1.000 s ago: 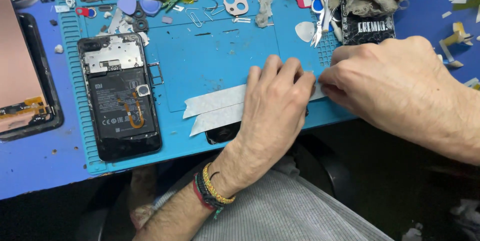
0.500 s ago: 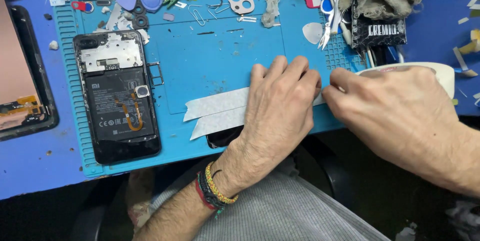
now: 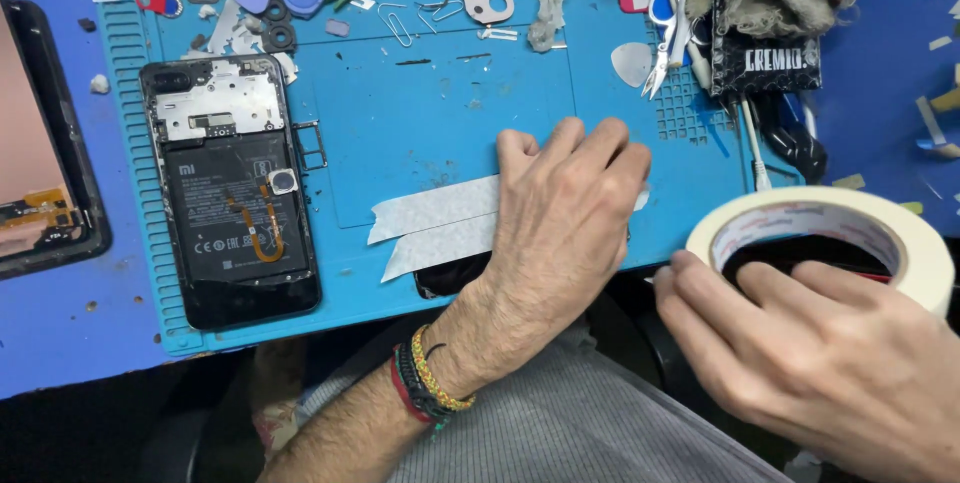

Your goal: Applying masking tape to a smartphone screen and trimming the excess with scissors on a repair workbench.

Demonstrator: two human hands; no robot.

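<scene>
Grasped in the right hand (image 3: 820, 353) at the near right edge is a roll of masking tape (image 3: 830, 233), fingers curled over its rim and into the core. Pressed flat by the left hand (image 3: 565, 223), palm down with fingers spread, are 2 strips of tape (image 3: 435, 223) laid across a dark flat part (image 3: 450, 278) at the front edge of the blue work mat (image 3: 420, 123); nothing is gripped by that hand. For a clean result, the strips are best kept pinned while the roll is drawn away taut, so that they neither lift nor wrinkle. Further off, an opened phone (image 3: 230, 193) is seen lying back-up on the mat's left, with scissors (image 3: 662, 23) and small parts beyond. Most of the dark part is covered by the palm and tape, so its kind cannot be told. Whether the roll is joined to the strips is hidden. Only part of a screen assembly (image 3: 40, 183) is shown at the left edge.
</scene>
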